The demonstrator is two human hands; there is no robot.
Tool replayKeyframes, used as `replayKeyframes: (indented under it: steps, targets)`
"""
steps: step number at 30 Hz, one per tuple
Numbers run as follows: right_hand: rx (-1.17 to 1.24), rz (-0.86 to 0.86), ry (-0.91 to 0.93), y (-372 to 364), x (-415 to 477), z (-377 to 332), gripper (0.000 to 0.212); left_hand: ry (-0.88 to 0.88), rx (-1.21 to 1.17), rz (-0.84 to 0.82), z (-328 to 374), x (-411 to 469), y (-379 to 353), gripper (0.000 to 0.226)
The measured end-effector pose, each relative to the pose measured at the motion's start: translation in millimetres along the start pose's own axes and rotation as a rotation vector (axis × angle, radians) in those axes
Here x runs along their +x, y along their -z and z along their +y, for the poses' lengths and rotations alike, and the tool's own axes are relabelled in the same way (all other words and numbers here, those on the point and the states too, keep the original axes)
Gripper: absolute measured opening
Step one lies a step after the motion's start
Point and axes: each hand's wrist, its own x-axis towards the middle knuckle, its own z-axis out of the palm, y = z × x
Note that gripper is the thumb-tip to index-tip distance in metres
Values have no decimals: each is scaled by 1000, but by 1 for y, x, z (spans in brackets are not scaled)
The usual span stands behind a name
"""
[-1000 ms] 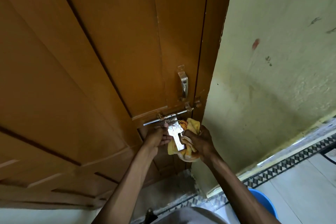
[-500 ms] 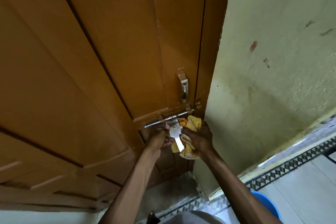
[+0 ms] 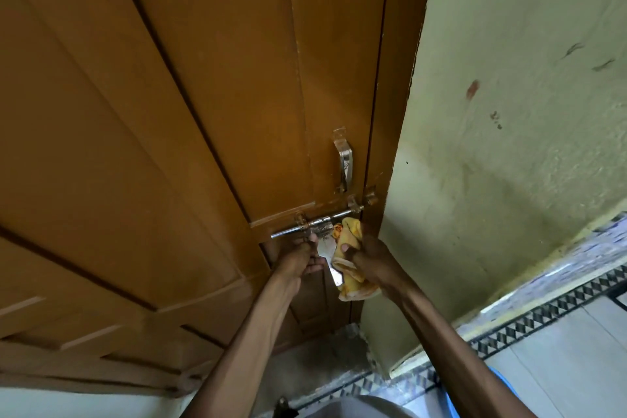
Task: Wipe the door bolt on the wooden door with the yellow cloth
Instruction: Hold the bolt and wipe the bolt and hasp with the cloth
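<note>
the door bolt sits low on the wooden door, near the door's right edge, its shiny rod running slightly uphill to the right toward the door frame. a flat, bright metal flap hangs down from the middle of the bolt. the left hand is curled narrow just under the bolt, fingertips touching the bolt where the flap joins it; whether it truly grips the metal i cannot tell. the right hand is closed around the yellow cloth, thumb on top of the bunched fabric. the cloth is pressed against the right side of the flap, its top corner reaching up just under the rod, its lower end hanging below the hand. both forearms rise from the bottom of the view and meet at the bolt. just above the bolt, a metal handle stands upright on the door. right of the frame is a pale green wall with a few dark marks. at the lower right, a patterned tile border runs along the floor, and a blue rim shows beside the right forearm.
</note>
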Motion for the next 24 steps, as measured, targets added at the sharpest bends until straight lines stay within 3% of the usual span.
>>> replayKeyframes:
  steps: [4, 11, 13, 16, 21, 24]
  targets:
    - [16, 191, -45, -3, 6, 0, 50, 10, 5, 19, 0, 2, -3, 21]
    - [100, 356, 30, -21, 3, 3, 5, 19, 15, 48, -1, 6, -6, 18]
    - [163, 412, -75, -21, 9, 4, 9, 23, 9, 37, 1, 1, -6, 21]
    - [277, 471, -311, -16, 17, 14, 37, -1, 23, 34, 1, 0, -4, 18]
    - [299, 518, -43, -13, 12, 21, 38, -42, 4, 29, 1, -5, 2, 11]
    - [270, 461, 73, -15, 4, 2, 47, -43, 5, 26, 2, -8, 3, 17]
